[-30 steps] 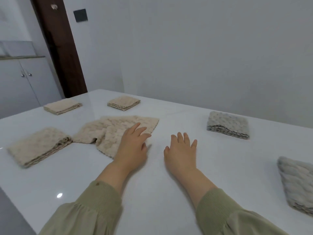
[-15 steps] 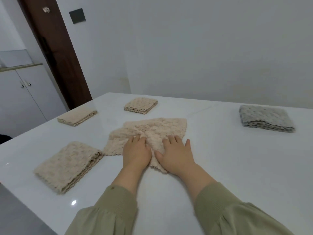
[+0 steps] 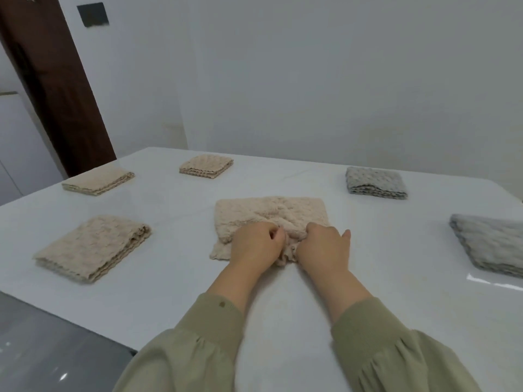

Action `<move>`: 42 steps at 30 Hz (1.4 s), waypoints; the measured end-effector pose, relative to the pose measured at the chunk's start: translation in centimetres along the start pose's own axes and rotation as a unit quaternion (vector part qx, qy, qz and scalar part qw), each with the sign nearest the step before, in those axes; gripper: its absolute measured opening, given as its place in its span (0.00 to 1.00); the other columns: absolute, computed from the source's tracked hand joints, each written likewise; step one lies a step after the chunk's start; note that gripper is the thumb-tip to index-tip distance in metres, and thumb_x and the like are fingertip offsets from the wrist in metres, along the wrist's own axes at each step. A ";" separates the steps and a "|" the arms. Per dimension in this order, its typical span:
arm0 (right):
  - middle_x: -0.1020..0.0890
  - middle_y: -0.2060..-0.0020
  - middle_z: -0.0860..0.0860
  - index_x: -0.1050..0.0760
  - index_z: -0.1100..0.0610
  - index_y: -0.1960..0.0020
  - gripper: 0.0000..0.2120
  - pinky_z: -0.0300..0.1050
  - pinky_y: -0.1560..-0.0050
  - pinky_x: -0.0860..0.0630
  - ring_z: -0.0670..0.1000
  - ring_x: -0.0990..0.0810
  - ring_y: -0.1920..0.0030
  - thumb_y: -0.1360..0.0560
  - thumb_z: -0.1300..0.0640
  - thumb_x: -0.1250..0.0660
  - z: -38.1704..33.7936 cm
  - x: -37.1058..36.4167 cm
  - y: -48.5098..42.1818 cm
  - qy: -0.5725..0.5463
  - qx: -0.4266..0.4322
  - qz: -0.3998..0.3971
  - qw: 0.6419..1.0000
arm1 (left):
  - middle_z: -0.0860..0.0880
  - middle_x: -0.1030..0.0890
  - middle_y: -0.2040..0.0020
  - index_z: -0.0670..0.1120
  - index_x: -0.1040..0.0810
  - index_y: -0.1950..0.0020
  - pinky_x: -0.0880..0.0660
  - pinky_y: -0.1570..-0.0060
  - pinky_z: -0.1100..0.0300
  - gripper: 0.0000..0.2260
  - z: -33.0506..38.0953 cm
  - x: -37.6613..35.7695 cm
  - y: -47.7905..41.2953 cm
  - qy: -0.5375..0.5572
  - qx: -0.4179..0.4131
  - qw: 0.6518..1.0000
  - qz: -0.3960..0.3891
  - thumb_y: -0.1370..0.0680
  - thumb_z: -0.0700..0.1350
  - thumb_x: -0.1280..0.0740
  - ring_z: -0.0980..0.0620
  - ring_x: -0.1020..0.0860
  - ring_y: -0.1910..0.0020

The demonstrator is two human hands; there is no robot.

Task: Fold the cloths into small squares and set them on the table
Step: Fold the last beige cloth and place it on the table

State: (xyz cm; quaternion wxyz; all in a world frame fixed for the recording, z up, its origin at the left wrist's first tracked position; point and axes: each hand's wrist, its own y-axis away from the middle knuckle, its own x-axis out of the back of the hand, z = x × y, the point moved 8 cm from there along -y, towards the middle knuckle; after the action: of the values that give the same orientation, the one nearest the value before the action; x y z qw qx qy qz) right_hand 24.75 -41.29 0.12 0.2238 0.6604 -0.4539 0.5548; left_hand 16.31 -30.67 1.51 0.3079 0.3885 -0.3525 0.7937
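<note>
- On the left of the white table, three beige squares done and set well apart: near-left folded cloth, far-left folded cloth, far-middle folded cloth.
- At centre, the job in hand: working beige cloth, lying on the table, far part spread fairly flat, near edge rumpled and bunched between both hands.
- Left hand: knuckles up, fingers curled in, pinching the bunched near edge.
- Right hand: just beside the left, also curled and gripping the same edge, one outer finger sticking out straight.
- Judged to be early in this cloth's fold: edge gathered, no clean crease made yet.
- Next, probably: slide the two grips apart toward the near corners, lift the edge, carry it over to meet the far edge, square the corners, press flat, then fold again down to the size of the others.
- Calls for even tension on both sides; soft, nubbly fabric likely to sag and skew otherwise.
- To the right, two grey squares finished: far grey folded cloth and near-right grey folded cloth, well apart.
- Seemingly the last cloth in view left unfolded.
- No brand, label or writing readable anywhere; only a blank dark wall plate at top left.
</note>
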 end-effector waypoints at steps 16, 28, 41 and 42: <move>0.23 0.37 0.52 0.28 0.55 0.35 0.30 0.57 0.27 0.48 0.51 0.29 0.34 0.27 0.44 0.57 -0.3 2.2 0.0 -0.081 0.137 0.109 0.981 | 0.52 0.18 0.48 0.51 0.19 0.48 0.26 0.48 0.56 0.10 -9.7 1.9 -4.7 0.150 0.173 0.969 0.092 0.23 0.44 0.39 0.51 0.22 0.49; 0.40 0.25 0.47 0.38 0.47 0.27 0.28 0.56 0.27 0.47 0.50 0.44 0.25 0.24 0.38 0.46 -1.1 -1.8 0.2 0.019 0.152 -0.076 0.985 | 0.52 0.21 0.60 0.50 0.17 0.59 0.28 0.58 0.60 0.03 -10.2 0.4 -7.3 0.103 0.150 0.983 0.034 0.27 0.46 0.31 0.51 0.23 0.56; 0.19 0.43 0.55 0.24 0.57 0.40 0.25 0.56 0.34 0.34 0.56 0.23 0.42 0.24 0.49 0.53 0.1 1.8 0.1 -0.067 0.110 0.107 0.986 | 0.48 0.42 0.24 0.48 0.41 0.25 0.43 0.30 0.53 0.25 -5.5 1.5 -5.7 0.005 0.013 1.000 0.028 0.21 0.45 0.39 0.48 0.44 0.26; 0.17 0.53 0.56 0.21 0.59 0.47 0.21 0.55 0.40 0.29 0.58 0.20 0.51 0.25 0.52 0.50 0.7 2.4 0.1 -0.077 0.104 0.136 0.982 | 0.48 0.39 0.25 0.48 0.36 0.26 0.45 0.29 0.55 0.22 -3.5 1.7 -4.7 0.014 -0.042 0.999 0.030 0.21 0.45 0.39 0.49 0.43 0.27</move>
State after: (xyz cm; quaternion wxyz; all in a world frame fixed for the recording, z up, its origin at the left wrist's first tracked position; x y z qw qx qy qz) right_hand 24.92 -42.71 2.12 0.0402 0.6528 -0.4951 0.5720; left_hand 17.57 -24.84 2.86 0.3046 0.3529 -0.3928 0.7927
